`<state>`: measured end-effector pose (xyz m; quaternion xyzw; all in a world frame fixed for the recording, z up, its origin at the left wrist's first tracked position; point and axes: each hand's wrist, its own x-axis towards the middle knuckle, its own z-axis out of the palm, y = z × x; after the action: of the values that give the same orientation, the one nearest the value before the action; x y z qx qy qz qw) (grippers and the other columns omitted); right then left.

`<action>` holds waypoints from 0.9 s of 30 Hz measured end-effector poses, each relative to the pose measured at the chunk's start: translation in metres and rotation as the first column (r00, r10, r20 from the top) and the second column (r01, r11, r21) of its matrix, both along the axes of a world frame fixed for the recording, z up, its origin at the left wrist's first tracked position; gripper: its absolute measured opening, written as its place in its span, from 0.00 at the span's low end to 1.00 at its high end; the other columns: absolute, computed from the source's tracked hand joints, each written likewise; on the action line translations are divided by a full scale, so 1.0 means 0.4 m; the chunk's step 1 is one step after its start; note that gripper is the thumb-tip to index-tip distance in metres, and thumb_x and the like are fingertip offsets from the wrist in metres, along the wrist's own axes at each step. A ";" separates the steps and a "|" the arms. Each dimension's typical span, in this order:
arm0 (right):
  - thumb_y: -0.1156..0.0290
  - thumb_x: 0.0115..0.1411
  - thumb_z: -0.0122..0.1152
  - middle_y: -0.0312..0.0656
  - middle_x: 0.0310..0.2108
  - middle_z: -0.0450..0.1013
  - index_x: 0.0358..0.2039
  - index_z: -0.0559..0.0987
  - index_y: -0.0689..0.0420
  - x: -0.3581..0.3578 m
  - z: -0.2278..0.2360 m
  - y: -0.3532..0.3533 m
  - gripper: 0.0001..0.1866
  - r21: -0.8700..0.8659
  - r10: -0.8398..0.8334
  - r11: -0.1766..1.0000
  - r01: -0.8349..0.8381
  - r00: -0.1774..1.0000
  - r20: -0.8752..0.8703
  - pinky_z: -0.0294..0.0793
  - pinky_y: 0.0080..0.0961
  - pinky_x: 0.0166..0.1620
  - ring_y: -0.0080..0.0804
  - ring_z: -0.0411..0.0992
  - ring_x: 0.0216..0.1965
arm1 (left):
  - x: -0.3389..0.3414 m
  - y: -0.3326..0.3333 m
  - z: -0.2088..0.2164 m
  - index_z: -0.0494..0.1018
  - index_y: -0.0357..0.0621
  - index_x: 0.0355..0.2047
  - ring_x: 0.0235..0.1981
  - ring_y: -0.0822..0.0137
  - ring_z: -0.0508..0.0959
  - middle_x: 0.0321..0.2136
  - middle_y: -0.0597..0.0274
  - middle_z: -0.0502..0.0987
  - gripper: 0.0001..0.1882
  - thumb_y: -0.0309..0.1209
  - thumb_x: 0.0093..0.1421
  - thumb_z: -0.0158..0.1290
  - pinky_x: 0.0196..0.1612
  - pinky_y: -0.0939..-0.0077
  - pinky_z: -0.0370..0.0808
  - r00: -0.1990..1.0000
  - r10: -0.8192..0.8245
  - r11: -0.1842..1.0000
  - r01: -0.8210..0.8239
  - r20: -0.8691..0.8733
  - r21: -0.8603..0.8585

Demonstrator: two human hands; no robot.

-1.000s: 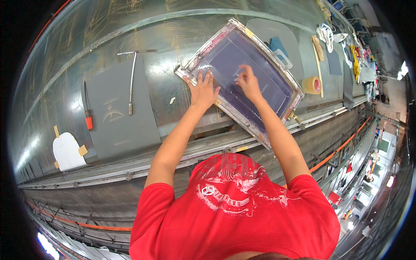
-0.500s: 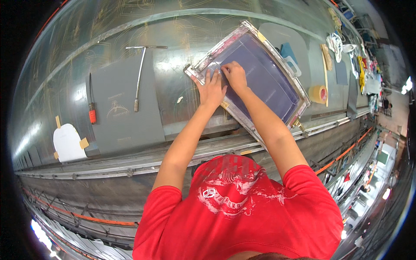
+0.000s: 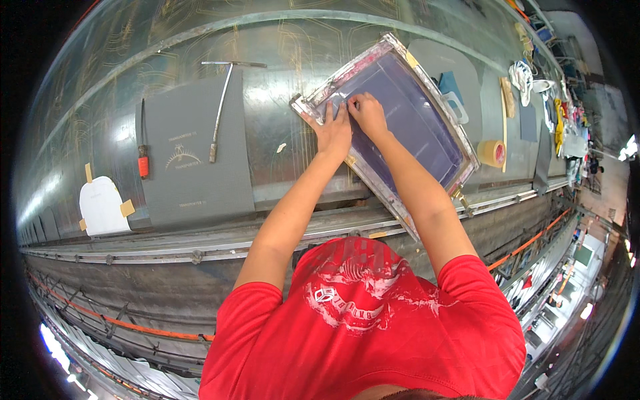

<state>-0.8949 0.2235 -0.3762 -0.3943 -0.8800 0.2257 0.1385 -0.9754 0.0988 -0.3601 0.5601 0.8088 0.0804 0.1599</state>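
A screen-printing frame (image 3: 442, 97) lies slanted on the long table, its pale rim stained pink and its mesh (image 3: 415, 130) dark blue-violet. My left hand (image 3: 333, 137) rests open near the frame's left corner, fingers spread over the rim and the mesh edge. Just right of it, my right hand (image 3: 370, 115) is closed in a pinch low over the mesh. A shiny, clear-looking patch (image 3: 339, 100) shows on the mesh by the fingertips of both hands. Whatever the right fingers pinch is too small to make out.
Left of the frame, a dark grey sheet (image 3: 193, 177) carries a metal T-shaped bar (image 3: 223, 100); a red-handled tool (image 3: 143, 163) lies along its edge. A white rounded piece (image 3: 105, 207) sits further left. A tape roll (image 3: 492, 153) and a blue-and-white handled tool (image 3: 452, 93) lie right.
The view has shifted slightly. My right fingertips have moved a little along the mesh, still pinched; my left hand stays spread at the frame's corner.
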 end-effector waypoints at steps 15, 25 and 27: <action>0.67 0.63 0.56 0.52 0.34 0.73 0.35 0.79 0.59 0.004 -0.006 -0.019 0.09 0.075 0.043 0.996 -0.045 0.999 0.027 0.74 0.46 0.40 0.55 0.74 0.36 | 0.002 0.023 -0.038 0.59 0.48 0.67 0.72 0.56 0.51 0.70 0.68 0.56 0.32 0.34 0.63 0.53 0.54 0.05 0.30 1.000 0.002 0.999 -0.002 -0.010 0.032; 0.70 0.63 0.55 0.53 0.35 0.72 0.35 0.78 0.62 0.010 -0.005 0.010 0.08 -0.072 0.055 0.996 -0.056 0.998 -0.022 0.72 0.43 0.43 0.54 0.72 0.39 | 0.000 0.010 -0.016 0.59 0.50 0.68 0.73 0.58 0.48 0.71 0.69 0.53 0.33 0.39 0.64 0.53 0.58 0.09 0.31 0.999 0.029 0.999 -0.028 0.045 -0.030; 0.71 0.64 0.56 0.52 0.34 0.71 0.36 0.77 0.62 0.021 -0.005 0.017 0.07 -0.089 0.092 0.991 -0.095 0.995 -0.037 0.71 0.41 0.43 0.53 0.71 0.38 | 0.002 0.011 -0.017 0.59 0.49 0.68 0.73 0.58 0.48 0.71 0.69 0.53 0.32 0.39 0.64 0.53 0.58 0.09 0.31 0.999 0.020 0.999 -0.018 0.043 -0.032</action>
<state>-0.8867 0.2303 -0.3783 -0.3547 -0.8840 0.2782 0.1239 -0.9744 0.1032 -0.3669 0.5479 0.8117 0.0812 0.1854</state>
